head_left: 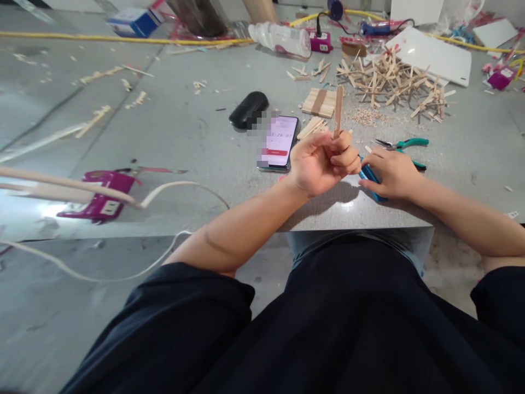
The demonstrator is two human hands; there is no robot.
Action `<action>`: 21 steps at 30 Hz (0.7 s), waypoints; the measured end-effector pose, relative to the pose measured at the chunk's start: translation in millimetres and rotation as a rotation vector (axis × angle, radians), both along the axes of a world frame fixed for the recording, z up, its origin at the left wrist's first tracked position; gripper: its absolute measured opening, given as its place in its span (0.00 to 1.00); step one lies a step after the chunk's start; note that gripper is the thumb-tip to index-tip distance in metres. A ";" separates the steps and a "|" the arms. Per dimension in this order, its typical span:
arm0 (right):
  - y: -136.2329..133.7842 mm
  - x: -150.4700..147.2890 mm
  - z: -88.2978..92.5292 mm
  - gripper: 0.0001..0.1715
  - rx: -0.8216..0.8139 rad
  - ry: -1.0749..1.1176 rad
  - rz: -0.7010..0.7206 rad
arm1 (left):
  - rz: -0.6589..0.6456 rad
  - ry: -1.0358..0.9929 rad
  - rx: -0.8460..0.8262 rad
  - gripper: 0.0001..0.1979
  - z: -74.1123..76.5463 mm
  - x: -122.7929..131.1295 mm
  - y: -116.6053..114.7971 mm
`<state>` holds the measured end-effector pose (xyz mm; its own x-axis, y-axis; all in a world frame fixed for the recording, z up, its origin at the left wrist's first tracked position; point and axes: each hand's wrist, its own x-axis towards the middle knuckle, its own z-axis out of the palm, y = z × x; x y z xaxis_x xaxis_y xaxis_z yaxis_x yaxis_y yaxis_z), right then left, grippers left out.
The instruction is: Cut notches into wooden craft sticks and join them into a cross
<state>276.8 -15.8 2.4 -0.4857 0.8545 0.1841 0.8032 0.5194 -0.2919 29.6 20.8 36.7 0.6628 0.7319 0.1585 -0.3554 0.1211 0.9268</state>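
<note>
My left hand (324, 163) is closed around a flat wooden stick (338, 109), which it holds upright above the grey table (184, 137). Just to its right, my right hand (391, 174) rests on the table with its fingers closed on a blue-handled tool (370, 178); most of that tool is hidden under the hand. Green-handled pliers (404, 145) lie just behind the right hand. A small panel of glued sticks (320, 102) and a few loose sticks (312, 127) lie behind the left hand.
A phone (281, 142) with a lit screen and a black case (249, 109) lie left of my hands. A heap of cut sticks (389, 82), a white board (435, 54), a plastic bottle (283, 38) and a yellow cable (123, 39) are farther back. A magenta glue gun (100, 194) with its cord lies at left.
</note>
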 end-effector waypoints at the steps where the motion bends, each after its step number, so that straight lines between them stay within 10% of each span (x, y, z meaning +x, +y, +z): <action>1: -2.3 -1.7 -0.4 0.20 -0.006 -0.033 -0.043 | 0.013 0.008 -0.004 0.42 -0.7 -0.3 1.1; 15: 10.2 23.0 6.6 0.13 -0.228 0.457 -0.182 | 0.411 0.159 0.166 0.28 -28.6 6.4 11.7; 21: 8.8 34.9 9.9 0.25 0.099 0.481 -0.102 | 0.416 0.206 0.244 0.21 -28.4 4.7 12.7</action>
<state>311.7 -7.1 12.3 -0.2406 0.8605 0.4490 0.6376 0.4889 -0.5954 34.2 33.5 8.2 0.3591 0.8980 0.2542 -0.1346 -0.2197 0.9662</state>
